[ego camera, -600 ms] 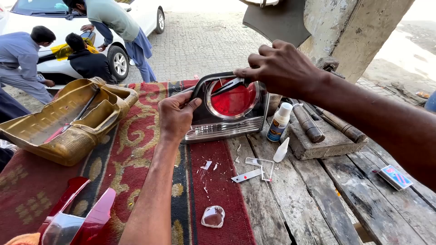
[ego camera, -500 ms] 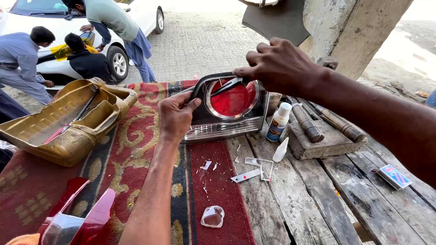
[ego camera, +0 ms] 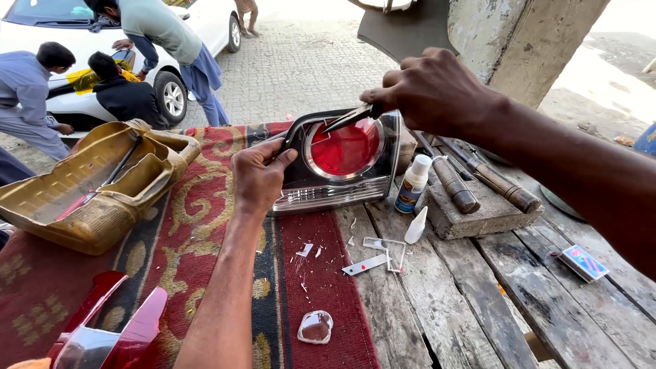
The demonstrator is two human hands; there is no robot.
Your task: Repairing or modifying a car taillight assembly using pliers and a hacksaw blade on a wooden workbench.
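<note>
Centre frame on the bench [ego camera: 478,307]: tail light [ego camera: 338,164] upright, gripped at its left edge by left hand [ego camera: 258,174]; right hand [ego camera: 430,92] clenched on pliers [ego camera: 352,117], tips angled down-left against red lens.

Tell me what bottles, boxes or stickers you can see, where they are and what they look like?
Small bottle: upright on the wooden table, right of the red tail light; white, with a blue and orange label.
Small flat box: lying near the table's right edge; rectangular, red and blue with pale edges.
No signs or screens show.
</note>
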